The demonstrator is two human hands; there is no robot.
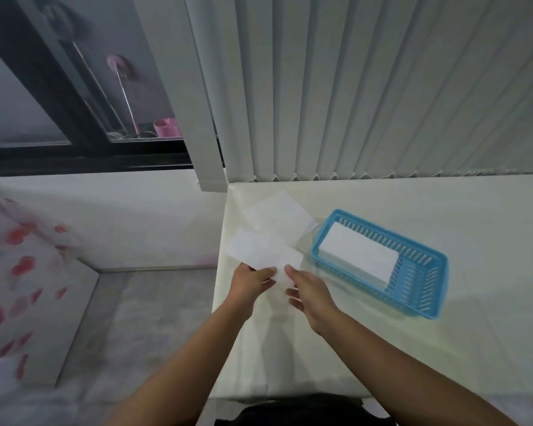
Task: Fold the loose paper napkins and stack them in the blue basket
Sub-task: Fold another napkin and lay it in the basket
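Surface: pale table (382, 333).
Left hand (250, 282): pinching a napkin (259, 252).
Right hand (310, 292): pinching the same napkin.
Blue basket (425, 298), at 3 o'clock: folded napkin stack (359, 255).

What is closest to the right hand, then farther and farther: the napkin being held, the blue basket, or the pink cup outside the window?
1. Held napkin: touching the right hand, pinched with the left hand.
2. Blue basket: to its right on the table.
3. Pink cup: far off, up left, behind the window.

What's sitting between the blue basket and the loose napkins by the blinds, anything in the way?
Nothing stands between them in the head view: the loose napkins lie close beside the blue basket, with only a narrow strip of bare table showing.
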